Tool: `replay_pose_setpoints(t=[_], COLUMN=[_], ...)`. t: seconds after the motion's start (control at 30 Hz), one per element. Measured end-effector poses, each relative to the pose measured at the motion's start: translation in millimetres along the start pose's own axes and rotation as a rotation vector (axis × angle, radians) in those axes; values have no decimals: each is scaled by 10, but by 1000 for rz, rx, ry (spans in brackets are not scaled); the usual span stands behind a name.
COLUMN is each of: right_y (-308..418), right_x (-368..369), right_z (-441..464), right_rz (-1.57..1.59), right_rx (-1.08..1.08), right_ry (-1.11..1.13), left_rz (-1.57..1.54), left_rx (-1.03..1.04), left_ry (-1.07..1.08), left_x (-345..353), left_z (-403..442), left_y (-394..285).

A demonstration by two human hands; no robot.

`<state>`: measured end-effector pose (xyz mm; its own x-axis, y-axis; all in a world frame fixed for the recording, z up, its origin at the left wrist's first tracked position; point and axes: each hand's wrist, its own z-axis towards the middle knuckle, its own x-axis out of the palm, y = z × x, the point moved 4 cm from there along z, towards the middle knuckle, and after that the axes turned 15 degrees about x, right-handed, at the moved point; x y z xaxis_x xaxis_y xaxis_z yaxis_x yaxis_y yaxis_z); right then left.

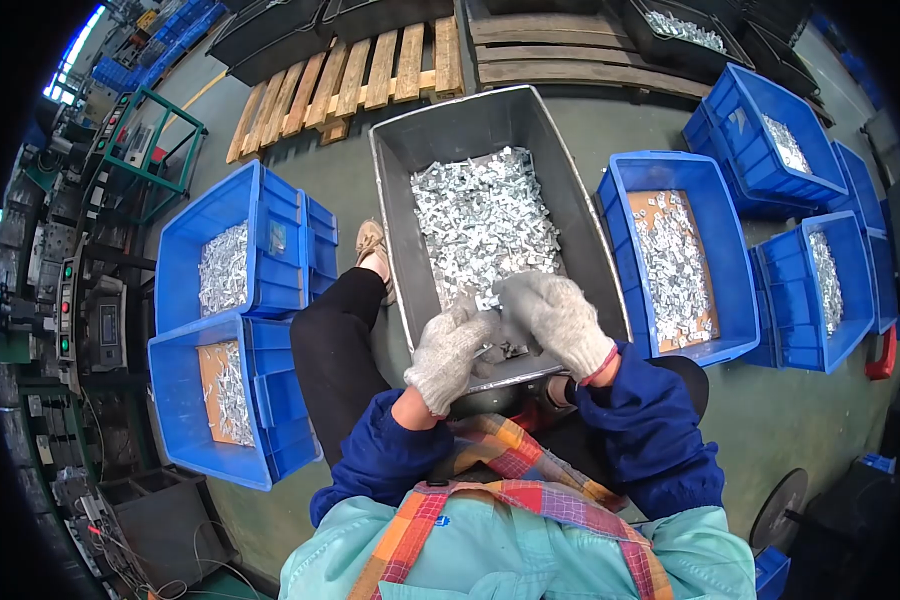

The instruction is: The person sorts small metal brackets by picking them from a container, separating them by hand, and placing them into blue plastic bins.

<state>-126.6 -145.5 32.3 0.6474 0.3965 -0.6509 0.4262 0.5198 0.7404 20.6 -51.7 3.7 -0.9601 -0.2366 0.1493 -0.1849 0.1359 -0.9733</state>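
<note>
My left hand (pixel 452 350), in a pale knitted work glove, is over the near end of a dark grey bin (pixel 592 240). Its fingers are curled inward, and whatever they hold is hidden. Close beside it, my right hand (pixel 560 318) wears a similar glove with darkened, slightly blurred fingertips. Those fingers are also bent, and their contents cannot be made out. Small shiny metal parts (pixel 485 215) form a heap in the bin beyond both hands. A few more pieces lie beneath the fingers at the near wall.
Blue crates with similar metal parts stand at left (pixel 285 390) and right (pixel 735 300); some are stacked. A wooden pallet (pixel 370 75) lies beyond the bin. Machines with control buttons line the far left. A round dark disc (pixel 778 508) is at lower right.
</note>
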Motion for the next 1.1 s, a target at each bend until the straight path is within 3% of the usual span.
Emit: replay_pose_setpoints(t=[0.07, 0.2, 0.37, 0.43, 0.47, 0.5, 0.57, 0.6, 0.67, 0.73, 0.77, 0.8, 0.83, 1.0, 1.1], right_y=[-17, -40, -77, 32, 98, 113, 126, 138, 59, 152, 191, 232, 306, 292, 240], right_x=[-33, -32, -41, -12, -40, -24, -49, -71, -39, -46, -40, -30, -10, 43, -15], right_z=[-1, 33, -29, -18, 22, -33, 43, 76, 93, 100, 94, 77, 56, 56, 85], right_rz=[105, -1, -51, -225, -255, -244, 46, 119, 279, 392, 393, 394, 489, 544, 591], right_rx=[51, -247, -202, -29, -100, -154, 255, 443, 603, 646, 653, 662, 750, 772, 819], right_ry=[9, 125, 31, 47, 63, -113, -72, 12, 121, 283, 390, 499, 504, 347, 234], left_rz=[346, -202, -338, 350, 501, 654, 753, 446, -310, -282, -219, -189, -160, -255, -608], left_rx=[184, -102, -109, 423, 585, 750, 879, 518, -209, -157, -20, -40, -63, -175, 187], left_ry=[181, 50, 57, 234, 265, 269, 208, 258, -86, 0, 106, 100, 94, -41, -324], left_x=[-13, 123, 97, -114, -144, -173, -151, -72, 44, 17, -15, -22, -25, -104, -575], left_z=[1, -58, -70, 19, 25, 23, 5, 11, -93, -86, -34, -78, -136, -278, -261], left_y=[-42, -35, 13, 392, 484, 577, 430, 236, -122, -45, 180, 123, 54, -303, -55])
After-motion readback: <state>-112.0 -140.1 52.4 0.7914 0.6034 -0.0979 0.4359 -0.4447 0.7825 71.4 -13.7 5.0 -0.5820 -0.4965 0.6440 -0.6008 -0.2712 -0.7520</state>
